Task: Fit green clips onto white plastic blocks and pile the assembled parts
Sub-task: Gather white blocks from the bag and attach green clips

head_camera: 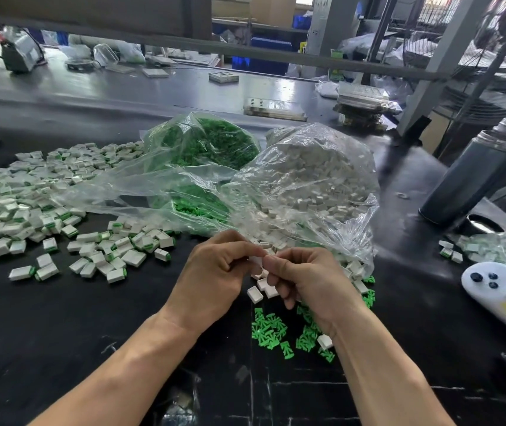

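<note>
White plastic blocks [254, 294], small, rigid and light, lie loose on the black worktable [61, 333] just below our two hands, which meet in front of the clear plastic bag of white blocks [310, 179]. Our left hand [214, 278] and right hand [310, 281] both curl their fingertips together around something tiny and pale between them, probably a block being fitted, though our fingers hide it. Bright green plastic clips [268, 329] are scattered below the right hand; they look thin and springy, best pinched by the flat sides. Left of the bag spreads the pile of assembled white-and-green parts [30, 204]. Behind it sits a clear bag of green clips [208, 142]. Whether a clip is already in the pinch we cannot tell.
</note>
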Tool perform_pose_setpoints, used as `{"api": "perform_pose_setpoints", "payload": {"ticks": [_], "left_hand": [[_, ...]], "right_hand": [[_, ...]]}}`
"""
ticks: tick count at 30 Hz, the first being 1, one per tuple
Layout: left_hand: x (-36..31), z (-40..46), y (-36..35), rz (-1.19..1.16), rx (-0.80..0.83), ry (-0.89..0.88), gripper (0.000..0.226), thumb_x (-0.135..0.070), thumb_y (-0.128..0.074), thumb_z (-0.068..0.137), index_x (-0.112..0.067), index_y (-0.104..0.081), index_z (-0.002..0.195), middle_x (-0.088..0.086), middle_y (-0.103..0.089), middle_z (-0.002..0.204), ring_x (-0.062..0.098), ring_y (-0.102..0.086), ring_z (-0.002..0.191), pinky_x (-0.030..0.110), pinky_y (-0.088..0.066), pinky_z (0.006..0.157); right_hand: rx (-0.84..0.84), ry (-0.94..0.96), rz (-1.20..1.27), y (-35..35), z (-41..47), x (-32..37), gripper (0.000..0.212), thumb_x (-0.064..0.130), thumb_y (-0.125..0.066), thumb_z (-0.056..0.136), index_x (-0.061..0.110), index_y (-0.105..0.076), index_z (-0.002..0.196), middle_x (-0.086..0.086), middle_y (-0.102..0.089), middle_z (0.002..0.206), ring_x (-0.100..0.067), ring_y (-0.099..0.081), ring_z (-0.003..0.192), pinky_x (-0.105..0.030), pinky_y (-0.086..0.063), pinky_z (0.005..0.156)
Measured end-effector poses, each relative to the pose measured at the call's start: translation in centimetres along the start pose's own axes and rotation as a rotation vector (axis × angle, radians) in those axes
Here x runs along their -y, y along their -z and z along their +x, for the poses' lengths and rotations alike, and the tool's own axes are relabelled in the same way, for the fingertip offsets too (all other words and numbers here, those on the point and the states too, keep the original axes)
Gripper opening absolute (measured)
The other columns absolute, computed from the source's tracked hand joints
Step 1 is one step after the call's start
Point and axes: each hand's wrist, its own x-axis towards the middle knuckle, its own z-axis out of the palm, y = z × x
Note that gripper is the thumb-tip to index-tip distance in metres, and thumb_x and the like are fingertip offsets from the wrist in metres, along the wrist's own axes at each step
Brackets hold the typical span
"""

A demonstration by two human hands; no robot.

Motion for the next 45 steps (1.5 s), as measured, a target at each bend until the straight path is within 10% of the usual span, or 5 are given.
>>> {"api": "perform_pose_setpoints", "payload": {"ticks": [16, 23, 34, 45], "left_hand": [[-1.4, 0.0, 0.0, -0.2, -0.048, 0.174, 0.021, -0.01, -0.079, 0.09, -0.025, -0.079, 0.105, -0.011, -0.076, 0.094, 0.004, -0.072, 0.089, 0.017, -0.055, 0.082], [-1.4, 0.3, 0.3, -0.325, -0.073, 0.206, 0.017, -0.012, -0.08, 0.089, -0.029, -0.077, 0.088, -0.009, -0.076, 0.082, 0.002, -0.066, 0.071, 0.014, -0.05, 0.065], [-1.9, 0.0, -0.4, -0.565, 0.021, 0.164, 0.006, -0.013, -0.078, 0.082, -0.018, -0.077, 0.086, 0.009, -0.07, 0.105, 0.022, -0.07, 0.062, 0.033, -0.06, 0.059], [-2.0, 0.0, -0.5, -0.596, 0.067, 0.245, 0.011, -0.026, -0.077, 0.083, -0.023, -0.078, 0.094, 0.015, -0.076, 0.097, 0.032, -0.073, 0.092, 0.057, -0.059, 0.092]], "right_hand": [[-0.137, 0.188, 0.005, -1.1, -0.1, 0.1, 0.011, 0.01, -0.074, 0.095, 0.005, -0.078, 0.086, -0.009, -0.07, 0.068, -0.016, -0.056, 0.051, -0.022, -0.045, 0.043], [-0.105, 0.162, 0.1, -2.1, -0.3, 0.4, 0.049, 0.038, -0.05, 0.108, -0.004, -0.071, 0.097, -0.012, -0.069, 0.073, -0.015, -0.051, 0.047, -0.025, -0.036, 0.036], [-0.035, 0.131, 0.108, -4.3, -0.6, 0.1, 0.071, 0.059, -0.029, 0.108, 0.028, -0.07, 0.059, 0.0, -0.052, 0.053, -0.011, -0.042, 0.042, -0.022, -0.03, 0.038], [-0.047, 0.217, 0.159, -4.8, -0.7, 0.2, 0.071, 0.052, -0.029, 0.111, 0.036, -0.076, 0.06, 0.013, -0.058, 0.047, 0.003, -0.056, 0.043, -0.011, -0.041, 0.042]]}}
